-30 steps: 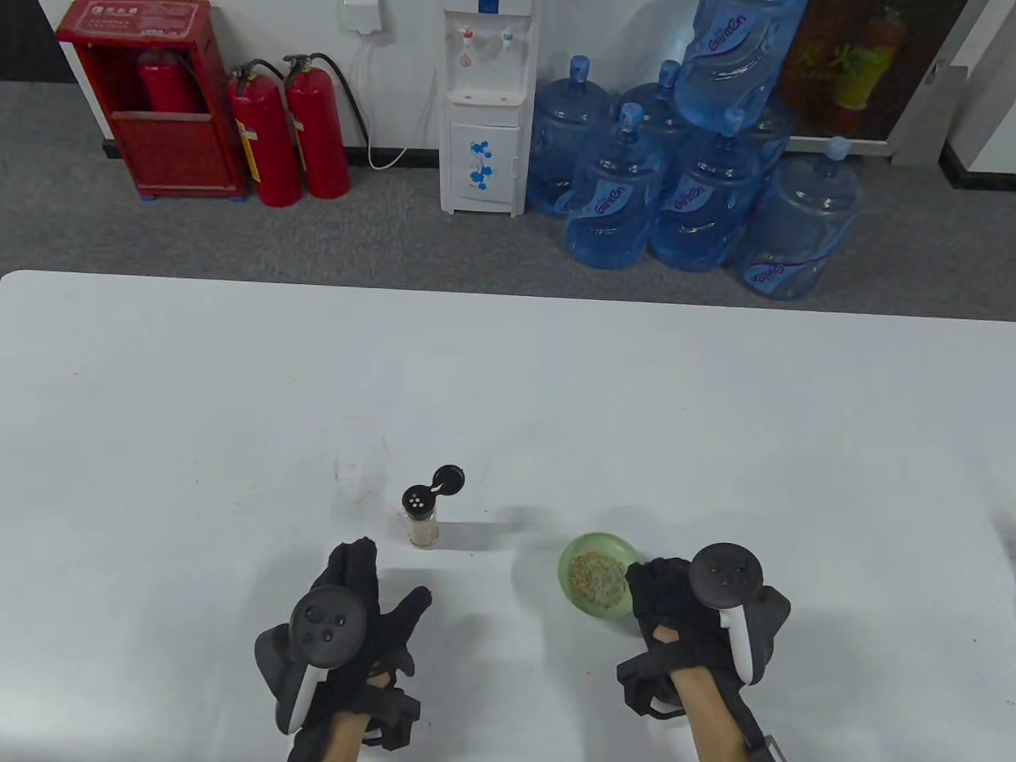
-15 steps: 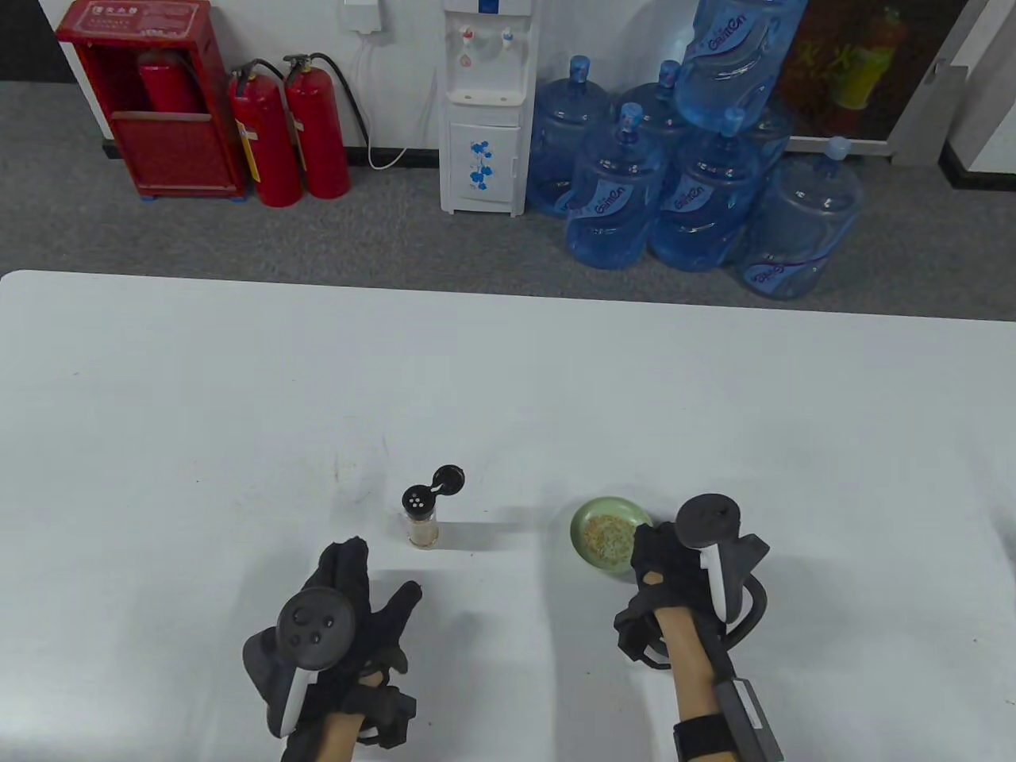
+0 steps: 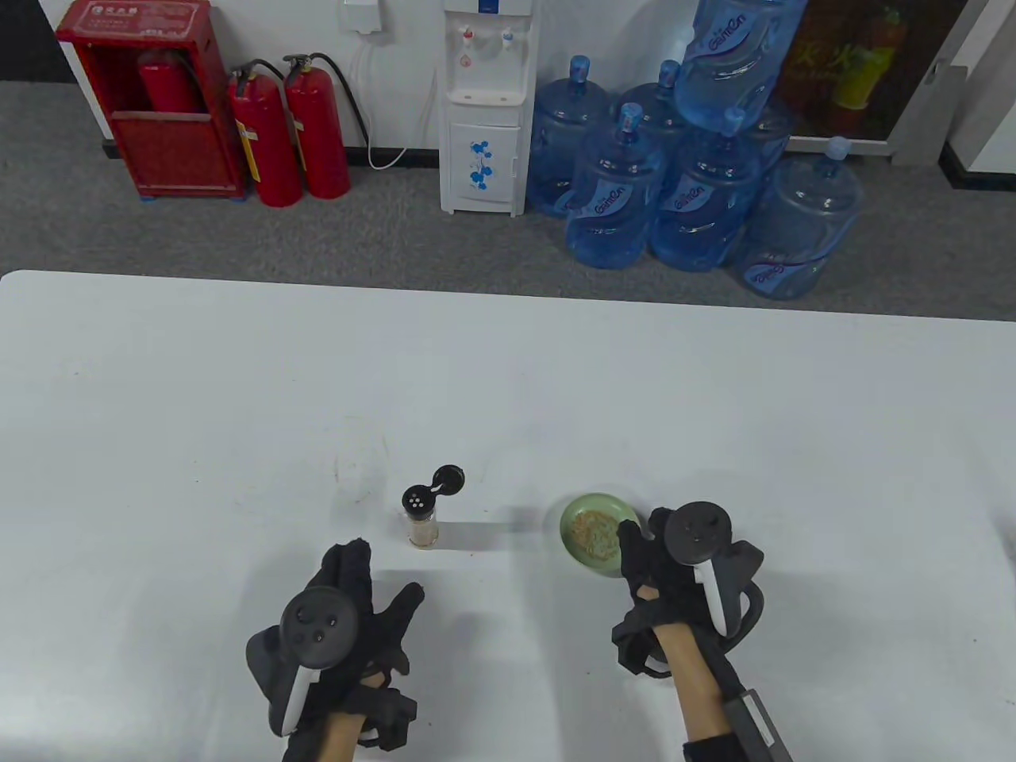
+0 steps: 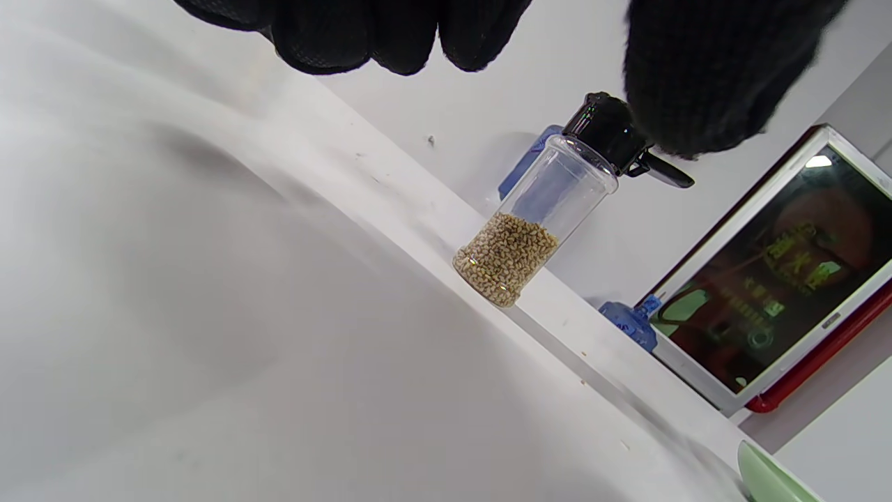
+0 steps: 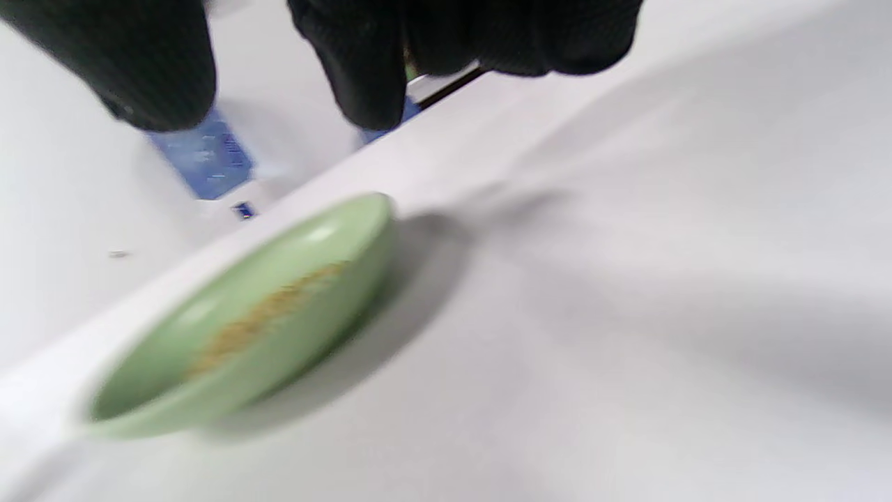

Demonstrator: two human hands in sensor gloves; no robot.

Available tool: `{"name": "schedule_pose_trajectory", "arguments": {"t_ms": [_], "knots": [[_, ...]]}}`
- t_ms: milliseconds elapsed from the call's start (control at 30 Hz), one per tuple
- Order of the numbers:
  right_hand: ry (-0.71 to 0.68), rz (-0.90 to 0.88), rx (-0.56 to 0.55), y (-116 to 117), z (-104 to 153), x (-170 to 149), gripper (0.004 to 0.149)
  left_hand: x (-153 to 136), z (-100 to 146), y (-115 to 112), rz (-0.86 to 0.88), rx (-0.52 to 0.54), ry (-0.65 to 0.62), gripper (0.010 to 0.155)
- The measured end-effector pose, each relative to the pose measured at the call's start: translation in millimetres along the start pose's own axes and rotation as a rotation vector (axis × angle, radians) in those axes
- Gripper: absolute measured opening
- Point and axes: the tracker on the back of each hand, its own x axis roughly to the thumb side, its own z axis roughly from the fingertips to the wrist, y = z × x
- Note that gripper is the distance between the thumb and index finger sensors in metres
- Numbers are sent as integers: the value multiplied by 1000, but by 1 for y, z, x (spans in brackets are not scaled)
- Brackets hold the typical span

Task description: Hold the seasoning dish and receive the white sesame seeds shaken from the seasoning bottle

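A white table [image 3: 508, 381] runs nearly the full width of the table view, its far edge bordering grey carpet; the broad far half lies bare, and all work sits near the bottom edge. The seasoning bottle [image 3: 421, 517] stands upright at near centre, a clear cylinder about a third full of pale sesame seeds [image 4: 506, 258], its black shaker top showing 5 holes and its flip cap [image 3: 448, 479] hinged open toward the far side. The seasoning dish [image 3: 594, 533], a shallow pale-green saucer, sits on the table to the bottle's right, well apart from it, with a tan scatter of seeds across its centre. The right hand [image 3: 663, 567] hangs over the dish's near-right rim; the right wrist view shows its fingers [image 5: 362, 63] loosely curled above the rim with a gap between, clasping nothing. The left hand [image 3: 357, 611] lies just short of the bottle, its fingers [image 3: 349, 559] extended toward it without touching and the thumb splayed to the right.

Beyond the table stand 2 red fire extinguishers [image 3: 290, 131], a red cabinet [image 3: 151, 99] with unreadable white characters, a white water dispenser [image 3: 486, 107] and stacked blue water jugs [image 3: 690, 167] with white script reading roughly "GainOn".
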Motion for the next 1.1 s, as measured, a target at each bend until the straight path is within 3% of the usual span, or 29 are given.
{"name": "schedule_pose_trajectory", "arguments": {"t_ms": [100, 233, 467, 1100], "knots": [[-121, 42, 22, -11, 22, -2, 77, -1, 0, -1, -33, -34, 0, 88], [-190, 151, -59, -11, 40, -18, 81, -2, -1, -2, -55, -44, 12, 89], [-161, 251, -162, -5, 30, -35, 82, 2, -1, -1, -82, -24, -6, 89], [-120, 223, -151, -13, 32, -47, 81, 2, 1, 0, -85, -23, -3, 88]]}}
